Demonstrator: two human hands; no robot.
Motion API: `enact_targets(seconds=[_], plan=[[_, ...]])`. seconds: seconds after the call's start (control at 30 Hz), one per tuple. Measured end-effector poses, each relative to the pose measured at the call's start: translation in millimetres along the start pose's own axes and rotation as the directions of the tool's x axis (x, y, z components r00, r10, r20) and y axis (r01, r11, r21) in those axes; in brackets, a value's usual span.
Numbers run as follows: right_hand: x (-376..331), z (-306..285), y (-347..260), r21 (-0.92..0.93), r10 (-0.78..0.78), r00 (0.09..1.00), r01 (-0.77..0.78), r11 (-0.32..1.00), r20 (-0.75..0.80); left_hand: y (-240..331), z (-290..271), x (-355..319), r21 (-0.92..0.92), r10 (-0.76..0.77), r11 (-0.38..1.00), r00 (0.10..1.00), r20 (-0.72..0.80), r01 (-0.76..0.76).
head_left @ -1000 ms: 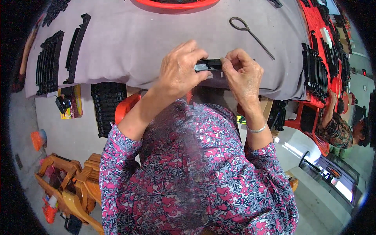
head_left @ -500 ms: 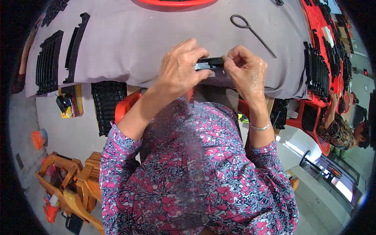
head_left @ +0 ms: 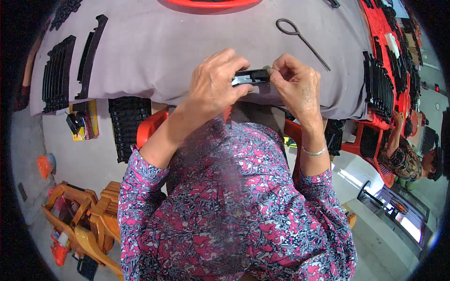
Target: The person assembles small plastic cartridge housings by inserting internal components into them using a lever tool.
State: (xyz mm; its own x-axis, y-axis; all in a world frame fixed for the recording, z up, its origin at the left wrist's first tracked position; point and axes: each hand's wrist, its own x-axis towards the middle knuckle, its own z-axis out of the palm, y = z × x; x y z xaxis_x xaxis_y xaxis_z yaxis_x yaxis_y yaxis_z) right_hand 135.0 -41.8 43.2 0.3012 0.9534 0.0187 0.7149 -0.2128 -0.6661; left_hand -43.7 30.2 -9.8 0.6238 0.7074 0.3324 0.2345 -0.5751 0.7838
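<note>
Between my hands, over the near edge of the cloth-covered table, is a short black plastic piece (head_left: 257, 76) with a shiny, channel-like face. My left hand (head_left: 216, 80) grips its left end, thumb below and fingers above. The thumb and forefinger of my right hand (head_left: 295, 84) are pinched together at its right end; whether a small part sits in that pinch is hidden. Beyond my right hand a dark metal rod with a looped end (head_left: 307, 44) lies on the grey cloth (head_left: 178, 51).
Rows of black plastic strips lie at the table's left (head_left: 58, 75) and right (head_left: 378, 86). A red basin (head_left: 211, 5) stands at the far edge. Stacked black parts (head_left: 130, 124) are below the table. Another person (head_left: 405, 154) sits at the right, by a red chair (head_left: 363, 145).
Both hands stay in nearly the same place. The black piece looks slightly tilted, with more of its channel showing.
</note>
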Motion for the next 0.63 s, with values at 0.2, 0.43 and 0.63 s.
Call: enact_targets(seconds=[0.2, 0.43, 0.63], plan=[[0.9, -4.0, 4.4, -0.015, -0.019, 1.000, 0.019, 1.000, 0.002, 1.4, -2.0, -1.8, -0.052, 0.137, 0.989, 0.990, -0.020, -0.138], [-0.7, -5.0, 4.5, -0.009, 0.008, 1.000, -0.008, 1.000, 0.006, -1.0, -1.0, -4.4, 0.036, 0.223, 0.974, 0.975, -0.002, -0.222], [0.9, -4.4, 5.8, -0.018, 0.006, 1.000, -0.006, 1.000, 0.022, -5.1, 3.0, -8.0, 0.214, 0.277, 0.935, 0.959, 0.065, -0.285]])
